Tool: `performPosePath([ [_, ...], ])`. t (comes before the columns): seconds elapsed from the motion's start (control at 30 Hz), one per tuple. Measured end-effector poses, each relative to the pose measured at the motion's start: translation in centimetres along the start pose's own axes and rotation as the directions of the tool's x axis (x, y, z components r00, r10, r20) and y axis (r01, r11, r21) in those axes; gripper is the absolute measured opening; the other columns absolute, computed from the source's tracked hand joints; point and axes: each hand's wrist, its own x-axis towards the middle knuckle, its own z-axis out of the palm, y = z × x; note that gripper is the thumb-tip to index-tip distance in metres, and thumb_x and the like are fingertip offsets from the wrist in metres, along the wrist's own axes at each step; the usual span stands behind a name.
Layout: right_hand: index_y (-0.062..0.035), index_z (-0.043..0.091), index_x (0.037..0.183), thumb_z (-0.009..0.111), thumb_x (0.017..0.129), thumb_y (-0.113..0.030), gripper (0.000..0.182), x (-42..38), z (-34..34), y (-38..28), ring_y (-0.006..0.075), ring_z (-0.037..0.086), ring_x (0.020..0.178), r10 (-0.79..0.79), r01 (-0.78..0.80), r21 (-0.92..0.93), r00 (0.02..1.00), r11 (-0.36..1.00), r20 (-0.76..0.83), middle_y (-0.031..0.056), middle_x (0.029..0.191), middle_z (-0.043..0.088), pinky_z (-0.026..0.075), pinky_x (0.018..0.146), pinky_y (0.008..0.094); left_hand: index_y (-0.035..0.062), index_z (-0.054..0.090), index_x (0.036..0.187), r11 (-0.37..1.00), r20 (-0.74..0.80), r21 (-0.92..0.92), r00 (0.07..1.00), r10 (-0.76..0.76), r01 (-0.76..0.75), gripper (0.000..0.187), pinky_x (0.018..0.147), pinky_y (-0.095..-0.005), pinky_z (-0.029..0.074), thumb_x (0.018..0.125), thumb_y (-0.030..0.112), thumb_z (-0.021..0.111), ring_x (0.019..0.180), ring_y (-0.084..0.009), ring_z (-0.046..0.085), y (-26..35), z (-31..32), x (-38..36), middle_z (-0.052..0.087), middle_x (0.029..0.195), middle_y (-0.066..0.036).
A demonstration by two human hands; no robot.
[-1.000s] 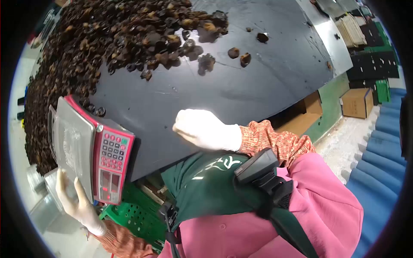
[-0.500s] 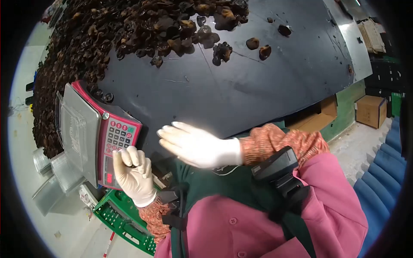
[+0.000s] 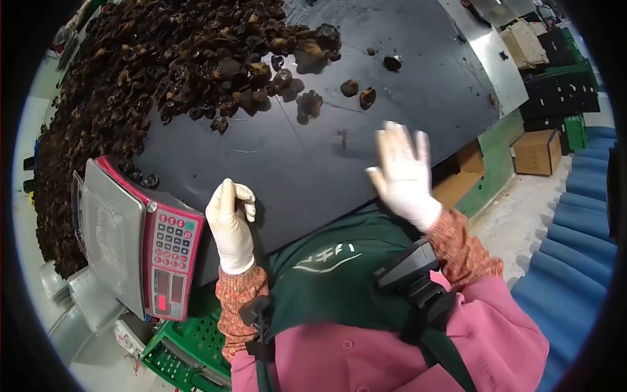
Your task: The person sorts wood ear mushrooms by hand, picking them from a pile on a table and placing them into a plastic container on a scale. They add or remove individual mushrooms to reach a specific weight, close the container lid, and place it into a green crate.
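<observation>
My right hand (image 3: pixel 406 173), in a white glove, is open with its fingers stretched out over the right part of the dark tabletop (image 3: pixel 313 176); it holds nothing. At the table's near edge, beside the scale, my left hand (image 3: pixel 232 225) is gloved too, with its fingers curled closed and nothing visible in them. The red digital scale (image 3: pixel 171 261) stands left of that hand, a clear plastic container (image 3: pixel 112 219) on its metal pan. A large heap of dark brown, ruffled pieces like wood ear mushrooms (image 3: pixel 176 59) covers the far left of the table.
Loose dark pieces (image 3: pixel 367 98) lie right of the heap. Clear plastic containers (image 3: pixel 95 297) and a green perforated crate (image 3: pixel 189 343) sit below the scale. At right are a cardboard box (image 3: pixel 537 151), black crates (image 3: pixel 560 95) and blue corrugated material (image 3: pixel 565 242).
My right hand has swung right and outward over the table, away from the scale. My left hand has moved right and up and turned over, its fingers still curled. The view has shifted.
</observation>
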Motion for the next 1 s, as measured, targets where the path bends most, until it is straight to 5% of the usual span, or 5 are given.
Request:
performPosePath([
  [0.1,-0.0017,0.065,0.124,0.068,0.090,-0.025,0.042,-3.7,-2.1,7.1,0.0376,0.050,0.136,0.218,-0.193,-0.426,0.976,0.884,0.010,0.0220,0.140,0.058,0.026,0.120,0.0611,0.0052,0.059,0.080,0.993,-0.009,0.105,0.999,-0.043,0.043,0.038,0.054,-0.0237,0.035,0.110,0.027,0.050,0.058,-0.0080,0.045,-0.5,0.7,-0.4,0.057,0.077,-0.003],
  [0.43,-0.0142,0.065,0.128,0.069,0.092,-0.023,0.037,11.5,0.2,1.2,0.0296,0.069,0.090,0.183,-0.128,0.415,0.978,0.901,-0.096,0.0107,0.115,0.061,0.057,0.078,0.0377,0.0019,0.066,0.094,0.694,0.115,0.634,0.930,0.350,-0.340,0.005,0.069,-0.0277,0.047,0.093,-0.003,0.065,0.073,-0.0132,0.055,-1.9,3.4,0.9,0.061,0.090,-0.007],
  [0.6,-0.0083,0.067,0.095,0.067,0.086,-0.009,0.009,12.7,2.5,1.6,0.0302,0.066,0.084,0.169,-0.080,0.557,0.979,0.827,-0.110,0.0113,0.100,0.062,0.056,0.075,0.0415,0.0005,0.052,0.143,0.429,0.259,0.803,0.890,0.375,-0.414,0.079,0.098,-0.0388,0.051,0.073,0.007,0.088,0.125,-0.0321,0.055,-3.9,2.6,-0.3,0.055,0.139,-0.017],
  [0.73,-0.0088,0.066,0.119,0.073,0.089,-0.022,0.034,11.1,-1.2,-3.5,0.0323,0.067,0.088,-0.132,0.084,0.800,0.991,0.594,-0.006,0.0126,0.107,0.062,0.056,0.080,0.0386,-0.0023,0.022,0.160,0.362,0.278,0.842,0.896,0.346,-0.401,0.128,0.110,-0.0442,0.041,0.060,0.023,0.098,0.134,-0.0362,0.048,-3.1,3.5,-0.3,0.040,0.158,-0.020],
  [1.0,-0.0068,0.069,0.103,0.073,0.087,-0.013,0.017,14.5,2.9,-2.0,0.0268,0.065,0.075,0.079,0.034,0.693,0.988,0.720,-0.131,0.0099,0.094,0.064,0.055,0.069,0.0362,-0.0042,0.025,0.158,0.351,0.262,0.859,0.909,0.323,-0.372,0.125,0.108,-0.0423,0.040,0.060,0.022,0.098,0.123,-0.0323,0.054,-3.3,3.6,0.1,0.047,0.150,-0.019],
])
